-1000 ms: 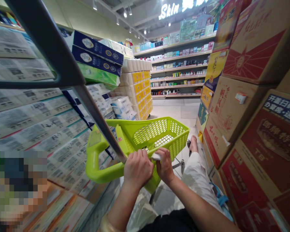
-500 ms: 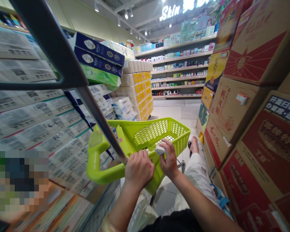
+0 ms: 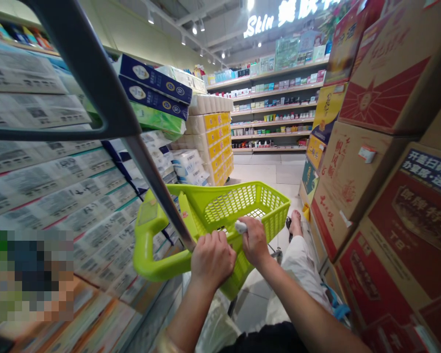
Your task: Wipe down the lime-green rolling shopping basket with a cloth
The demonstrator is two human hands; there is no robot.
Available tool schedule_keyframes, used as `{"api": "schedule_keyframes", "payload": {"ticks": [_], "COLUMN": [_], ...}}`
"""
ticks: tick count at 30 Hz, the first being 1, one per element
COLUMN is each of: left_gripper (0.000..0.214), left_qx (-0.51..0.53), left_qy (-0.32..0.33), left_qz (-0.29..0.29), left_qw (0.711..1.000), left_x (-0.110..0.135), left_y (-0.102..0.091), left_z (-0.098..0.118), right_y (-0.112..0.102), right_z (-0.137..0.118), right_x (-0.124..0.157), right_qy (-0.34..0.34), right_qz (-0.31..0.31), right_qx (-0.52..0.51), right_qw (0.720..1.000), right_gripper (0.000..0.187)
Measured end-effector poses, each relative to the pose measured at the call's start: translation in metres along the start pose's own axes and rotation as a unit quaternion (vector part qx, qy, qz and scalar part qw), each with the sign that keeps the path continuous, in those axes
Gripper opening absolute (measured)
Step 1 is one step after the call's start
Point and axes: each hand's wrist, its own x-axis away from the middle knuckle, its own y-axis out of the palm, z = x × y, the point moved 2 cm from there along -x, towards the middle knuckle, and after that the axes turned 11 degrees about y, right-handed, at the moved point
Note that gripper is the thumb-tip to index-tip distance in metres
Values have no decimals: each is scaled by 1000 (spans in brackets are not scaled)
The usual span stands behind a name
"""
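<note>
My left hand (image 3: 212, 258) is closed in a fist around the lower end of a grey metal bar (image 3: 155, 184) that slants up to the left. Just to its right, my right hand (image 3: 255, 240) is closed around a small white object (image 3: 240, 226), held over the near rim of a lime green shopping basket (image 3: 238, 206). The basket's thick green handle (image 3: 147, 245) curves down on the left. The basket's inside looks bare where it shows. My white trouser leg (image 3: 299, 267) and a sandalled foot (image 3: 294, 221) show to the right of the basket.
Packs of tissue and toilet paper (image 3: 206, 132) fill the shelves on the left. Stacked brown and red cardboard boxes (image 3: 375, 147) wall in the right side. A narrow tiled aisle (image 3: 272, 171) runs ahead to shelves of bottles (image 3: 272, 113) at the back.
My right hand has lifted the small white object from below the basket rim up to the rim. My left hand has stayed on the bar.
</note>
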Motion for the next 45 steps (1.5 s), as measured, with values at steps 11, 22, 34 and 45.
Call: {"api": "schedule_keyframes", "payload": {"ticks": [11, 22, 34, 45], "left_gripper": [14, 12, 13, 12], "left_qx": [6, 5, -6, -18], "left_qy": [10, 8, 2, 17], "left_qz": [5, -7, -7, -7], "left_qw": [1000, 1000, 1000, 1000], "left_x": [-1, 0, 0, 6], "left_y": [2, 3, 3, 8], "left_z": [-7, -10, -12, -21], "right_y": [3, 17, 10, 2], "right_z": [4, -31, 3, 4], "right_x": [-7, 0, -4, -4], "right_qy": [-50, -38, 20, -50], "right_qz": [-36, -74, -4, -50], "right_qx": [-12, -45, 27, 27], "right_qw": [998, 996, 999, 997], "right_gripper": [26, 27, 25, 24]}}
